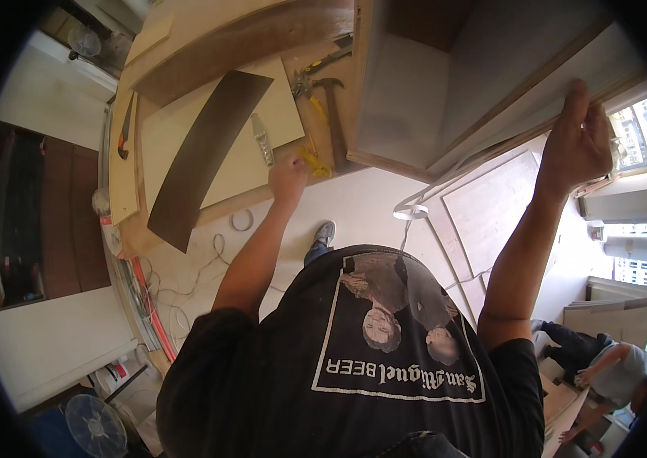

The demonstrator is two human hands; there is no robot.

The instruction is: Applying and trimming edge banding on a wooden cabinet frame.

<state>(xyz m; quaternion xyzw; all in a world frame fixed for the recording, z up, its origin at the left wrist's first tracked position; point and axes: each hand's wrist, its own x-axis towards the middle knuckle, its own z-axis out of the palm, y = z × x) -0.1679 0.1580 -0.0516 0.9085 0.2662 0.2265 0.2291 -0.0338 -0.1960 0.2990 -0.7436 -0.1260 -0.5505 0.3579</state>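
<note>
My left hand (287, 182) is closed in a fist at the workbench's near edge, beside a yellow-handled tool (317, 164). Whether it grips anything is hidden. My right hand (579, 145) is raised at the right, its fingers curled over the near edge of an open plywood box (393, 159) with pale inner faces. A thin white strip (453, 169) runs along that edge toward this hand, and its loose curl (411, 212) hangs below the box corner. On the bench, a putty knife (262, 140) lies on a cream board (283, 114), next to a long dark brown panel (212, 149).
A hammer (331, 114) and pliers (304, 84) lie between the board and the box. An orange-and-black cutter (123, 141) is at the bench's left end. Cables (178, 290) trail over the floor. Another person (613, 366) works at lower right; a fan (96, 426) stands lower left.
</note>
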